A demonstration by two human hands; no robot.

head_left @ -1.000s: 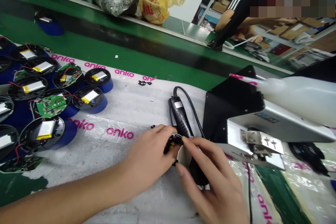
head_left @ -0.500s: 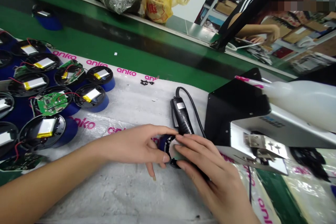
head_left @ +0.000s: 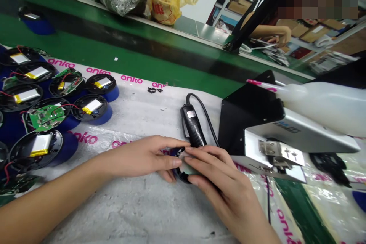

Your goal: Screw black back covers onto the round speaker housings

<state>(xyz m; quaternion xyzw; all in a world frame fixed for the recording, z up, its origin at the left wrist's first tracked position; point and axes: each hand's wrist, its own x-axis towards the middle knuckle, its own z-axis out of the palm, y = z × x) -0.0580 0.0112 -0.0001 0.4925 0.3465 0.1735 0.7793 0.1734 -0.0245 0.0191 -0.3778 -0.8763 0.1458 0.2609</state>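
Observation:
A round dark unit (head_left: 183, 177) with a pale disc inside its rim lies on the padded work surface between my hands. My left hand (head_left: 143, 157) grips its left side, thumb on the rim and fingers partly hidden behind it. My right hand (head_left: 225, 183) closes over the right side, with fingertips on the pale disc. Just behind the unit lies a black corded tool (head_left: 195, 127). To the left stand several blue round housings (head_left: 108, 116) with open black tops, batteries and wires; a green circuit board (head_left: 47, 117) rests on one.
At the right stands a black and silver machine (head_left: 314, 126) with a white plastic bottle (head_left: 334, 103) on it. Small black parts (head_left: 154, 90) lie on the sheet. A yellow bag (head_left: 166, 0) sits on the back ledge. Another person's hand (head_left: 281, 36) shows beyond.
The view has shifted, so the surroundings appear a little further left. My left thumb and lower fingers have drawn in closer against the unit; my right hand stays over it.

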